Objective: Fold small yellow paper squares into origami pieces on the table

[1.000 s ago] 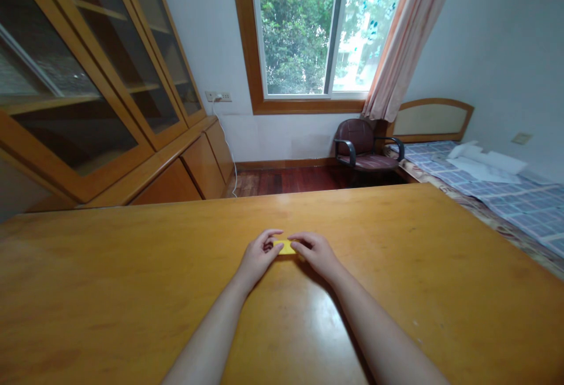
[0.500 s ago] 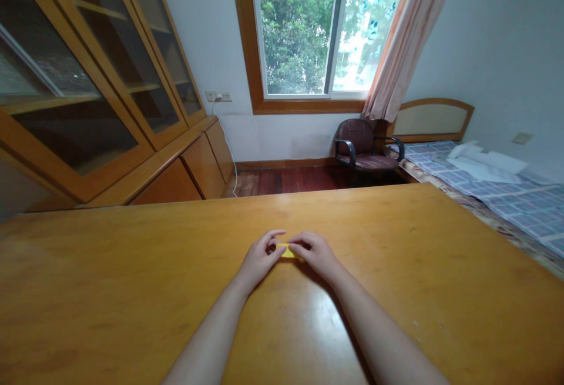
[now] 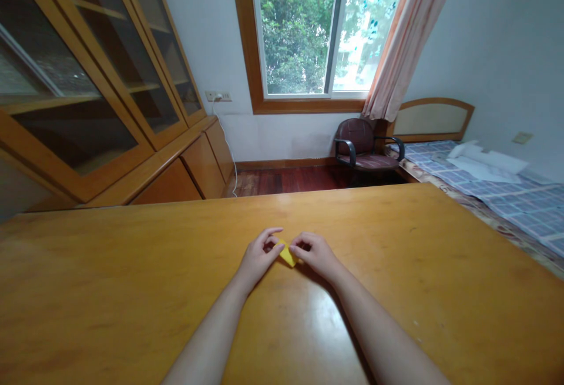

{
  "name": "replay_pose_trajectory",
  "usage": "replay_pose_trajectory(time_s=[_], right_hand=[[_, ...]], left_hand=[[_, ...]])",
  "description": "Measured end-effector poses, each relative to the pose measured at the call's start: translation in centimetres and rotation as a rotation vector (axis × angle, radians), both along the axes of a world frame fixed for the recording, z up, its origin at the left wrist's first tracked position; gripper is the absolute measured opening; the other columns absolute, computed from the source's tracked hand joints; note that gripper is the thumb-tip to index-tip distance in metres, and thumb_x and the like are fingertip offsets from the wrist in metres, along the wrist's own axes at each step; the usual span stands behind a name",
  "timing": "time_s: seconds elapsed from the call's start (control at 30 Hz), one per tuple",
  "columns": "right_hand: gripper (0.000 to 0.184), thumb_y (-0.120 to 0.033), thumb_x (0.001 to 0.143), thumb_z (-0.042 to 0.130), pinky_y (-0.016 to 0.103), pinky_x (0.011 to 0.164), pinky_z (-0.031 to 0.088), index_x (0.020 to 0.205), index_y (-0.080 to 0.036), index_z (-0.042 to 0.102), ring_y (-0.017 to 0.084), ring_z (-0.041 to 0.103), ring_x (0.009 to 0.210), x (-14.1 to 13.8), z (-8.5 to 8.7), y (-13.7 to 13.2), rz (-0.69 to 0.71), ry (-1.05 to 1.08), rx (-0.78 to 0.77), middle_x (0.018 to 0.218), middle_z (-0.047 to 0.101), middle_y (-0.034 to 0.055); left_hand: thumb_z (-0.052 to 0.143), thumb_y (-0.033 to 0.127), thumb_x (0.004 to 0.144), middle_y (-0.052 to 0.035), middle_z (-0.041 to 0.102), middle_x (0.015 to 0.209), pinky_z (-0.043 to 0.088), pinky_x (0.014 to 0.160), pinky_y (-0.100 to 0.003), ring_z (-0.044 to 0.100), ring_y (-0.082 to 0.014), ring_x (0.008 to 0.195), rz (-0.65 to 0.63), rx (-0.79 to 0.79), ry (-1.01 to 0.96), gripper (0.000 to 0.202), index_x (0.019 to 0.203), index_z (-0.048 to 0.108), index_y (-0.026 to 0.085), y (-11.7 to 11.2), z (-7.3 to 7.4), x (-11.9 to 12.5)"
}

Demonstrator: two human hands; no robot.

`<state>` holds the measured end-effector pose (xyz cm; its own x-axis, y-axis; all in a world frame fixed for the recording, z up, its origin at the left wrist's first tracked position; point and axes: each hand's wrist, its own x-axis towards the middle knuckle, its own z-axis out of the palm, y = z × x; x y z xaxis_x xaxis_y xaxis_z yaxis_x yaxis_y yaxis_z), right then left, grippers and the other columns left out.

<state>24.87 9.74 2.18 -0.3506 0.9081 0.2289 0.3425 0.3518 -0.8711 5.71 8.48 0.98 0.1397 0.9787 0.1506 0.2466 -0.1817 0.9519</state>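
Observation:
A small piece of yellow paper [image 3: 288, 256] is held between my two hands, tilted, just above the wooden table [image 3: 132, 291]. My left hand [image 3: 261, 253] pinches its left end between thumb and a curled finger, while the index finger stretches out above. On the other end, my right hand [image 3: 314, 250] closes with thumb and fingertips at the paper's upper right edge. The fingers hide part of the paper, and its folds are too small to make out.
Beyond the table's far edge stands a dark red armchair [image 3: 363, 147]. A bed [image 3: 497, 197] with a checked cover and white sheets is at the right. Glass-door cabinets [image 3: 101, 67] line the left wall, and a white cord [image 3: 227, 141] hangs from a socket.
The yellow paper has turned from lying level to a slant, its lower right corner now pointing down towards me. Both hands have shifted only slightly.

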Motion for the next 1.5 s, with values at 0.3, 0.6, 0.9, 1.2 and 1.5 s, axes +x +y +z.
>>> replay_pose_trajectory(time_s=[0.3, 0.6, 0.9, 1.2, 1.5], right_hand=[[0.012, -0.023, 0.080, 0.063, 0.026, 0.067, 0.045, 0.074, -0.016, 0.071, 0.015, 0.060, 0.069, 0.16, -0.13, 0.18, -0.012, 0.065, -0.045, 0.073, 0.069, 0.0029], [0.016, -0.030, 0.079, 0.065, 0.027, 0.069, 0.046, 0.076, -0.015, 0.071, 0.017, 0.062, 0.072, 0.40, -0.69, 0.52, -0.036, 0.187, -0.103, 0.075, 0.070, 0.0040], [0.012, -0.022, 0.080, 0.064, 0.027, 0.070, 0.046, 0.073, -0.016, 0.070, 0.016, 0.061, 0.071, 0.25, -0.11, 0.26, -0.025, 0.098, -0.064, 0.073, 0.069, 0.0030], [0.010, -0.023, 0.080, 0.065, 0.025, 0.067, 0.045, 0.076, -0.015, 0.070, 0.015, 0.061, 0.070, 0.18, -0.18, 0.18, -0.008, 0.061, -0.056, 0.075, 0.069, 0.0027], [0.013, -0.024, 0.083, 0.064, 0.025, 0.067, 0.045, 0.075, -0.016, 0.071, 0.015, 0.061, 0.069, 0.27, -0.25, 0.15, 0.037, 0.036, -0.024, 0.074, 0.069, 0.0020]], left_hand=[[0.066, 0.034, 0.079, 0.0000, 0.061, 0.083, 0.049, 0.074, -0.026, 0.060, -0.0145, 0.077, 0.011, -0.035, -0.128, 0.046, 0.120, 0.054, 0.017, 0.01, 0.26, 0.15], [0.067, 0.030, 0.078, -0.0002, 0.062, 0.084, 0.049, 0.077, -0.028, 0.061, -0.0158, 0.079, -0.052, -0.069, -0.123, 0.052, 0.125, 0.050, 0.018, 0.03, -0.14, 0.17], [0.065, 0.028, 0.077, 0.0031, 0.052, 0.076, 0.047, 0.075, -0.026, 0.056, -0.0131, 0.074, -0.010, -0.035, -0.109, 0.047, 0.121, 0.054, 0.018, -0.05, 0.34, 0.20], [0.064, 0.027, 0.078, 0.0028, 0.053, 0.078, 0.047, 0.074, -0.026, 0.056, -0.0131, 0.074, -0.030, -0.027, -0.079, 0.046, 0.122, 0.053, 0.019, -0.04, -0.11, 0.16], [0.064, 0.032, 0.078, 0.0011, 0.054, 0.082, 0.047, 0.076, -0.026, 0.057, -0.0137, 0.078, -0.007, -0.040, -0.108, 0.045, 0.120, 0.055, 0.018, -0.08, 0.35, 0.18]])
